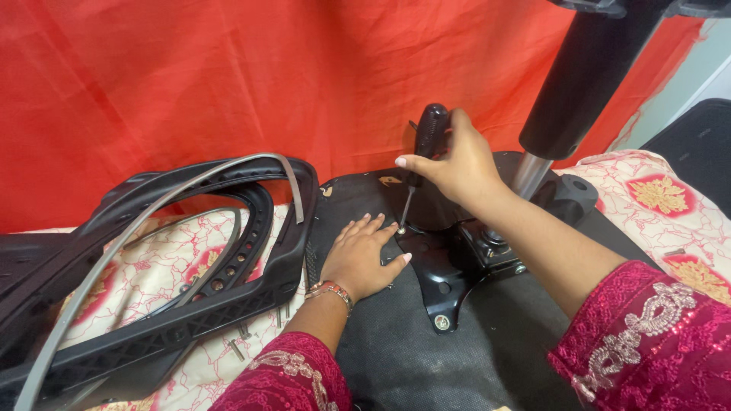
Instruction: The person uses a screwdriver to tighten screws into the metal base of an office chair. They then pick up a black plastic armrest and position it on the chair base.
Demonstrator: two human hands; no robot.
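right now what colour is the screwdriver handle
Black, clearest in the head view: the screwdriver handle in the right hand.

The right hand (457, 164) grips the black handle of a screwdriver (428, 133), held near upright, its thin metal shaft running down to a screw on the black metal mounting plate (442, 285). The left hand (362, 255) lies flat, palm down, on the black fabric seat underside (403, 358), touching the plate edge. At 9 o'clock lies a black plastic chair frame (190, 304). At 1 o'clock rises a black gas-lift column (582, 76).

Gas-lift column (579, 84) crowds right; armrest frame (228, 251) blocks left.
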